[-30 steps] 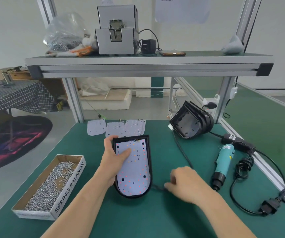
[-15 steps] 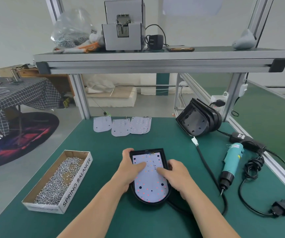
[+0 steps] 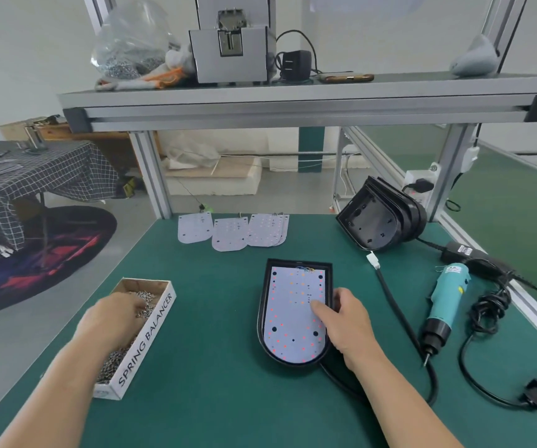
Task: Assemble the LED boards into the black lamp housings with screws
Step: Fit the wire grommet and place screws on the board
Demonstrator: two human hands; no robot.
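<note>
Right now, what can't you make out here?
All from the head view:
Fingers of the left hand: buried in the screw box; holding a screw or not is unclear.
Spare housings: the front one hides how many.
Screwdriver label: too small.
Shelf machine: top cut off by the frame edge.
Housing right wall: covered by the right hand.

We cannot see the fingertips of the left hand (image 3: 111,313), sunk among the screws (image 3: 112,363) in the cardboard box (image 3: 150,334) (whether they pinch one is beyond telling). The right hand (image 3: 346,321) covers part of the right rim of the black lamp housing (image 3: 261,318), and the picture's top edge crops the grey machine (image 3: 231,63) on the shelf.
</note>
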